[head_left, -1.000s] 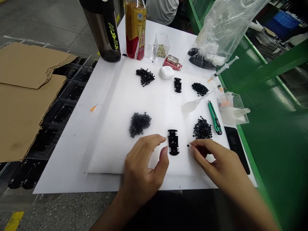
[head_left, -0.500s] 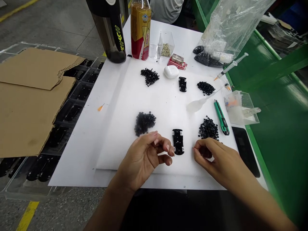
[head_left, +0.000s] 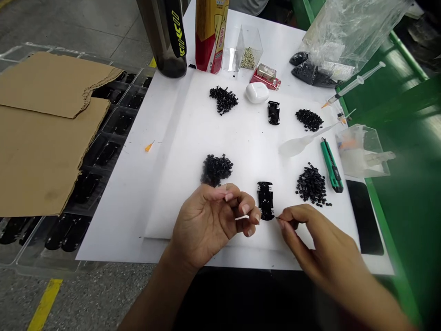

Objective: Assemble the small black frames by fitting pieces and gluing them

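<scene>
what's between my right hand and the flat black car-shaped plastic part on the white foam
Nothing visible. The right hand has its pinched fingertips at the near end of the flat black car-shaped plastic part. The left hand curls beside the part's left edge, not across that gap.

White table (head_left: 117, 220): foam sheet (head_left: 193, 133), dark bottle (head_left: 165, 37), drink bottle (head_left: 210, 32), plastic bag (head_left: 344, 32)

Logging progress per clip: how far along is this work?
Possibly done: one black car-shaped part lies farther back. In hand: right hand pinches a tiny black piece at the near part; left hand curls beside it. Left: four piles of black pieces.
</scene>
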Action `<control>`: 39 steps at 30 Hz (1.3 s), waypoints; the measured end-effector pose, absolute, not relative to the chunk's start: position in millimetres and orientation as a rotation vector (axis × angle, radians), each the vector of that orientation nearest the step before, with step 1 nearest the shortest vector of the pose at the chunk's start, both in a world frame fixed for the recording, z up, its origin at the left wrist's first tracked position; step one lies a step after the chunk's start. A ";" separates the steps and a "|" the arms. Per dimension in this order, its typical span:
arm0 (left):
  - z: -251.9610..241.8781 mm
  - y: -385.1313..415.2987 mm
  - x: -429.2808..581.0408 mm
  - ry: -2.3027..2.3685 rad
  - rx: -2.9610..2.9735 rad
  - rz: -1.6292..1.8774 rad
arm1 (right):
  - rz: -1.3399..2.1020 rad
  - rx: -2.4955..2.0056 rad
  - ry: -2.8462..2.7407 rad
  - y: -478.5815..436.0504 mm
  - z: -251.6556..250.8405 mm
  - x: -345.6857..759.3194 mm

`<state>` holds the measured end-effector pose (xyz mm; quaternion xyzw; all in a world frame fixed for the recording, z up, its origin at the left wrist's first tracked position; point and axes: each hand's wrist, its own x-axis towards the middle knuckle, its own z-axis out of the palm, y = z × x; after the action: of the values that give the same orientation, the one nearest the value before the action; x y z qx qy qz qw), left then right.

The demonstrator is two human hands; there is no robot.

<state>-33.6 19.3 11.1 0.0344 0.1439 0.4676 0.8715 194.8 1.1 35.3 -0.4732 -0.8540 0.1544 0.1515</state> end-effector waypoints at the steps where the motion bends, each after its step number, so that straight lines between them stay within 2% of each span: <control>1: 11.8 17.9 -31.9 0.334 0.123 1.006 | 0.444 -1.351 -2.440 -0.3 32.9 191.6; 8: 17.9 1.8 -13.7 0.984 0.874 1.312 | 0.389 -1.324 -2.443 -6.2 17.3 187.2; 11: 11.9 1.1 -8.8 1.201 1.312 1.330 | 0.325 -1.286 -2.486 -6.8 15.7 185.7; 15: 5.0 4.6 -6.9 1.264 1.624 1.242 | 0.218 -1.240 -2.536 -6.3 15.1 181.9; 20: 9.2 6.6 -9.6 1.271 1.671 1.076 | 0.085 -1.223 -2.633 -3.0 17.1 181.4; 39: 1.7 4.2 -1.6 1.353 1.753 1.149 | -0.037 -1.010 -2.672 -13.0 14.7 192.2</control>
<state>-1.6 4.2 1.7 0.6661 0.5142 0.4369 0.3179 192.2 -13.0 14.7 -0.3500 -0.9259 -0.0127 0.1417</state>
